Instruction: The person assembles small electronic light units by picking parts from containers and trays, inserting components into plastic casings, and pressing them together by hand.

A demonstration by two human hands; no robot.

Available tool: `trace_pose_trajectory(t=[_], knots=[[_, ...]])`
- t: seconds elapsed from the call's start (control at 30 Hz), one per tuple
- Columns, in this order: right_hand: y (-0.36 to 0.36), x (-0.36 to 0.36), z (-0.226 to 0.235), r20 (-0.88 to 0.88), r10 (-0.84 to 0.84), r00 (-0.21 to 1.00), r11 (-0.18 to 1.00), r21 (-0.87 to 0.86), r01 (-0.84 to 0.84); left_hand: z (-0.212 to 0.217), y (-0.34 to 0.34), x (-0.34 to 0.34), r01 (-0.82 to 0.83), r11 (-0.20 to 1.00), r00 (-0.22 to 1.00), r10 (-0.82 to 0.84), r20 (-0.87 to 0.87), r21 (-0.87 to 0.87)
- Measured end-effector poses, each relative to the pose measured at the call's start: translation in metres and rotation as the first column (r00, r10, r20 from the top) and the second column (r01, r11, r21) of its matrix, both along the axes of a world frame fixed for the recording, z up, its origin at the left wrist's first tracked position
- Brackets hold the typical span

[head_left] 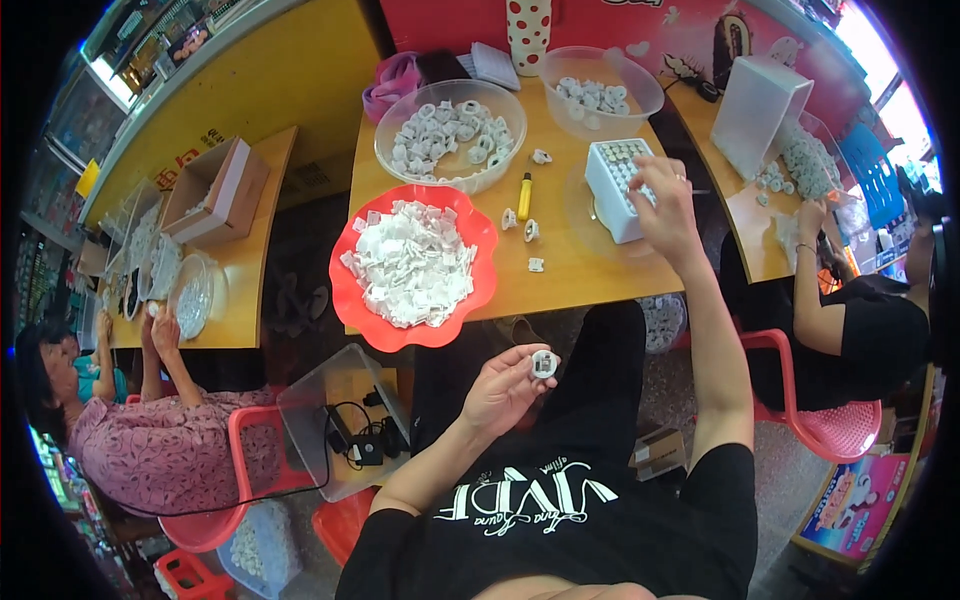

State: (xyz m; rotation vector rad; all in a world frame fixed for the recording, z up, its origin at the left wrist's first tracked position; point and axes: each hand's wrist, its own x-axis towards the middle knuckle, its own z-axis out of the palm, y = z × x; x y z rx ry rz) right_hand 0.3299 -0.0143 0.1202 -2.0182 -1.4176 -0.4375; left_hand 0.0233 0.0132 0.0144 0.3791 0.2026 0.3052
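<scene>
Up close to the body, the left hand (505, 388) pinches a small round white part (544, 364) between thumb and fingers, held over the lap and clear of the near edge of the yellow surface (570, 265). The right hand (668, 205) reaches out over the far right part of that surface, its fingers bent down onto the top of a white box tray (615, 190) filled with rows of small parts; whether they grip a piece there cannot be told. The box tray stands close to the surface's right edge.

A red scalloped plate (352, 300) heaped with white square pieces sits at the near left corner, its rim overhanging the near edge. Behind it stands a clear bowl (450, 135) of round white parts, and to the right of that a second clear bowl (603, 92) near the far edge. A yellow-handled tool (524, 196) lies between the plate and the box tray, with a few loose white parts (530, 231) scattered close by. The bare stretch of wood runs along the near edge, between the plate and the box tray.

To the right, another person's hand (812, 217) rests at a neighbouring surface; to the left, a person in a patterned top (165, 450) sits on a red chair.
</scene>
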Motion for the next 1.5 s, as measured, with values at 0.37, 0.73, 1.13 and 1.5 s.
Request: trace_pose_trajectory(t=[0.37,0.73,1.13,1.5], knots=[[-0.058,-0.162,-0.058,-0.273,0.464,0.843,0.886,0.167,-0.433,0.002,0.004,0.002,-0.012,1.0,1.0,0.012,-0.001,-0.026],[-0.059,-0.153,-0.062,-0.748,0.45,0.488,0.854,0.2,-0.481,-0.002,-0.003,-0.002,-0.083,0.982,0.995,0.091,-0.036,0.168],[-0.062,-0.162,-0.062,-0.612,0.404,0.68,0.834,-0.058,-0.548,-0.018,-0.015,-0.012,0.0,0.986,0.989,0.024,-0.145,0.166],[-0.066,-0.162,-0.084,-0.97,0.235,0.057,0.887,0.191,-0.421,-0.017,-0.002,-0.014,0.074,0.963,0.987,-0.033,-0.155,0.26]])
